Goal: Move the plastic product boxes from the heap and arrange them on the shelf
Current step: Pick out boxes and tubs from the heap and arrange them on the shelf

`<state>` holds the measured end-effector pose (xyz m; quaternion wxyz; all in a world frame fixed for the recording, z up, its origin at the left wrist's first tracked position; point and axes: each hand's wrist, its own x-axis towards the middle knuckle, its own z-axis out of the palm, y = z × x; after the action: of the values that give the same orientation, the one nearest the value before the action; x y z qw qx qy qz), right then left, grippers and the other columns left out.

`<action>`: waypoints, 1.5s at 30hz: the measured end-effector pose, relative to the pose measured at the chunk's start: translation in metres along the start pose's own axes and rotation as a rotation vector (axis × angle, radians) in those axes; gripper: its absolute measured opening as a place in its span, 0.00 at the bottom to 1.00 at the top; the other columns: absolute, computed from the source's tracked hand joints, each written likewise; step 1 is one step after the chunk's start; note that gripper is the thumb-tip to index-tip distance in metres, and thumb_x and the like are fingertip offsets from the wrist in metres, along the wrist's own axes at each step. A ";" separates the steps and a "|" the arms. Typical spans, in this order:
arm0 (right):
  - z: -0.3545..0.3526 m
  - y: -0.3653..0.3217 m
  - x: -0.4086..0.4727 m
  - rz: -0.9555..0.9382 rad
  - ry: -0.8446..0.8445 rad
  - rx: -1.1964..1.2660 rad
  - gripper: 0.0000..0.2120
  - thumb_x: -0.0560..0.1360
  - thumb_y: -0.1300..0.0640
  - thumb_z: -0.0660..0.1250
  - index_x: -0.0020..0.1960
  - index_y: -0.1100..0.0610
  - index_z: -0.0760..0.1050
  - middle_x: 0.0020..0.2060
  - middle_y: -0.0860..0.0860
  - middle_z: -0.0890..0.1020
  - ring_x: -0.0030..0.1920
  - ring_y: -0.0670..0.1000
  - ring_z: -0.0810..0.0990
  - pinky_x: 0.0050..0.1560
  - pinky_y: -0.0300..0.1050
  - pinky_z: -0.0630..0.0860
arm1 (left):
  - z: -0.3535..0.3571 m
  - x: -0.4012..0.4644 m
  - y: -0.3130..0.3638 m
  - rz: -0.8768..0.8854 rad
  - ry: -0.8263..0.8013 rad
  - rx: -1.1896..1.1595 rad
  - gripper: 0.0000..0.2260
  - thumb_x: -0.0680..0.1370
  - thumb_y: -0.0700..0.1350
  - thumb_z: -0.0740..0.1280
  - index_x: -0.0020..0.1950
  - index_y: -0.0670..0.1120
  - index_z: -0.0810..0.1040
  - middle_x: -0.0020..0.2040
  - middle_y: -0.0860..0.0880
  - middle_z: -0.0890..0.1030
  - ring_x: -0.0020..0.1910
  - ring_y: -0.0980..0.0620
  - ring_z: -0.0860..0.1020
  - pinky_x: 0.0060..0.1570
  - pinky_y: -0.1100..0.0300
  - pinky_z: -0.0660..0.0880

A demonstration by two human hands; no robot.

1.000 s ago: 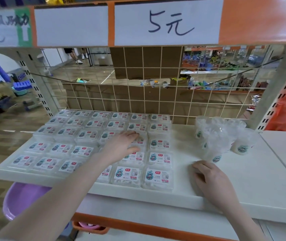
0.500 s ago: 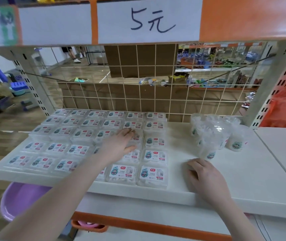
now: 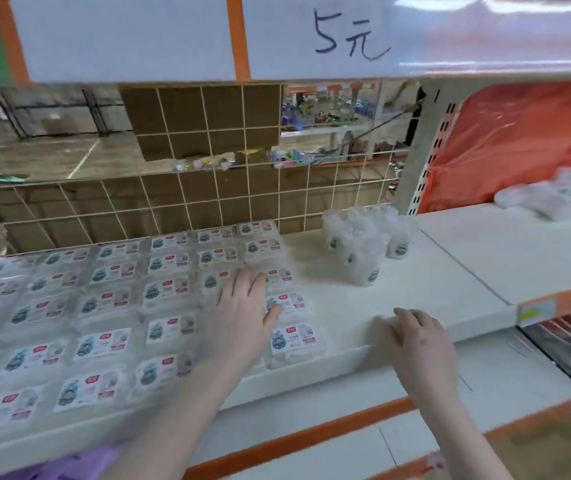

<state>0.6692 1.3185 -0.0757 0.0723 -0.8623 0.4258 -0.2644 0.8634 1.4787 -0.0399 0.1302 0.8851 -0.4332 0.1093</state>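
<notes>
Several clear plastic product boxes [image 3: 104, 299] with printed labels lie in neat rows over the left half of the white shelf [image 3: 353, 306]. My left hand [image 3: 242, 306] rests flat on the boxes near the right end of the rows, fingers straight. To the right of it, my right hand [image 3: 419, 337] rests on the bare shelf near its front edge with fingers loosely bent, holding nothing. A heap of white plastic items [image 3: 561, 194] lies on the neighbouring shelf at far right.
Round clear tubs [image 3: 363, 244] stand clustered at the back of the shelf against the wire grid [image 3: 208, 202]. A price sign reading 5 [image 3: 350, 36] hangs overhead. An orange sheet [image 3: 519, 140] backs the right bay. Something purple [image 3: 62, 465] sits below the shelf.
The view has swung to the right, bringing the neighbouring shelf and its heap into sight. Both hands keep their places on the boxes and the shelf.
</notes>
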 end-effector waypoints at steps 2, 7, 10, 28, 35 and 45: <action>-0.010 0.008 -0.008 0.082 -0.004 -0.037 0.13 0.74 0.62 0.67 0.57 0.65 0.78 0.50 0.61 0.80 0.51 0.63 0.77 0.48 0.54 0.72 | 0.003 0.002 0.010 0.042 -0.004 -0.069 0.24 0.79 0.57 0.58 0.72 0.48 0.64 0.72 0.48 0.65 0.72 0.48 0.60 0.69 0.56 0.60; -0.039 0.033 -0.027 0.201 0.001 -0.137 0.18 0.76 0.55 0.64 0.64 0.61 0.73 0.56 0.58 0.78 0.57 0.59 0.74 0.54 0.49 0.66 | 0.008 0.001 0.047 0.124 -0.042 -0.153 0.25 0.79 0.58 0.58 0.73 0.47 0.63 0.74 0.47 0.61 0.74 0.47 0.56 0.71 0.55 0.56; -0.054 0.047 -0.028 0.253 0.009 -0.147 0.19 0.78 0.53 0.62 0.66 0.60 0.71 0.60 0.56 0.76 0.60 0.57 0.72 0.58 0.47 0.66 | 0.007 0.005 0.074 0.184 -0.041 -0.153 0.28 0.79 0.59 0.56 0.75 0.47 0.59 0.76 0.47 0.58 0.75 0.47 0.54 0.73 0.55 0.52; -0.154 0.298 0.018 0.345 0.098 -0.128 0.20 0.75 0.54 0.66 0.65 0.61 0.72 0.60 0.57 0.76 0.61 0.57 0.73 0.58 0.48 0.69 | 0.061 0.065 0.390 0.290 -0.079 -0.284 0.29 0.79 0.60 0.57 0.76 0.48 0.58 0.77 0.47 0.56 0.76 0.50 0.52 0.72 0.59 0.49; -0.170 0.392 0.072 0.274 0.133 -0.076 0.18 0.74 0.57 0.68 0.61 0.63 0.75 0.57 0.58 0.78 0.58 0.58 0.75 0.57 0.51 0.72 | 0.088 0.098 0.477 0.239 -0.109 -0.299 0.28 0.79 0.59 0.58 0.76 0.49 0.58 0.77 0.49 0.55 0.76 0.50 0.51 0.71 0.56 0.55; -0.149 0.493 0.193 0.274 0.115 -0.023 0.19 0.76 0.56 0.66 0.65 0.62 0.72 0.59 0.59 0.76 0.60 0.59 0.73 0.57 0.51 0.68 | 0.146 0.207 0.565 0.224 -0.074 -0.299 0.28 0.79 0.59 0.57 0.76 0.48 0.57 0.77 0.48 0.55 0.76 0.50 0.50 0.71 0.57 0.53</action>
<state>0.3446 0.8754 -0.0456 0.0734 -0.7803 0.5459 -0.2960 0.5502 0.9449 -0.0375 0.2313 0.8055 -0.5450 0.0248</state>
